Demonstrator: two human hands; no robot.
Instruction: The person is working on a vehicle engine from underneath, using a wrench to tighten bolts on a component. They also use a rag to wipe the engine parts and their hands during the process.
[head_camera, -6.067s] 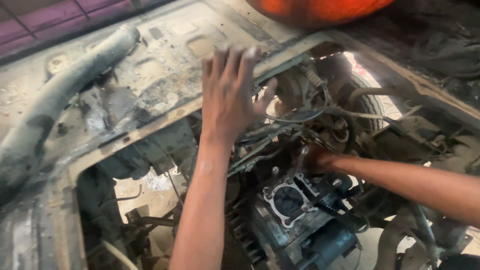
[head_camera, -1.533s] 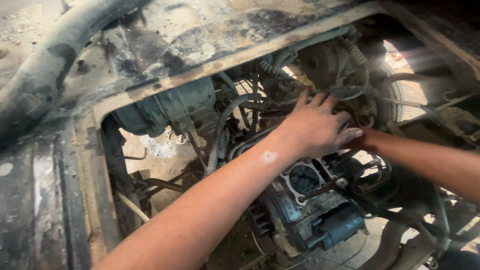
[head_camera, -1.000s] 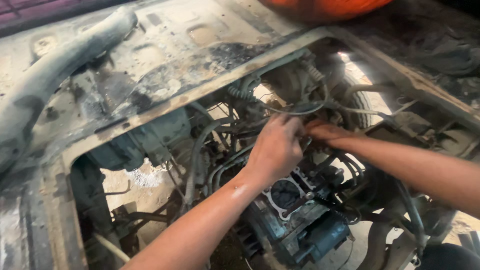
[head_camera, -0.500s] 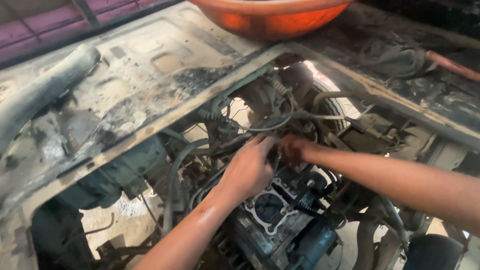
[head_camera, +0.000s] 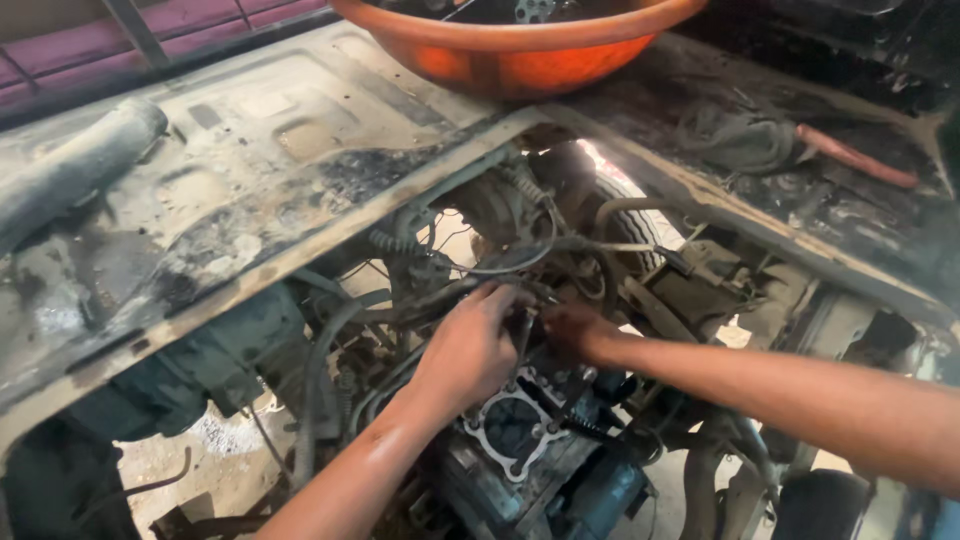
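Both the left hand (head_camera: 470, 345) and right hand (head_camera: 575, 332) pinch thin, grimy black engine cables (head_camera: 520, 262), likely flexible and slippery, best gripped near their ends.

Grimy sheet-metal deck (head_camera: 250, 190) w/ cut-out opening carries orange basin (head_camera: 520, 50), grey hose (head_camera: 70, 170), dirty rag (head_camera: 740, 135).

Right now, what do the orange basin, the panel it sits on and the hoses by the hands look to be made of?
Orange basin: probably plastic, with an even glossy colour and a smooth rolled rim.
Panel: seemingly pressed sheet metal, with stamped recesses, a dull, grimy, patchy finish and a rusty edge.
Hoses: likely rubber, matte dark and bending in curves.
The left hand and right hand work among them; what they hold is unclear.
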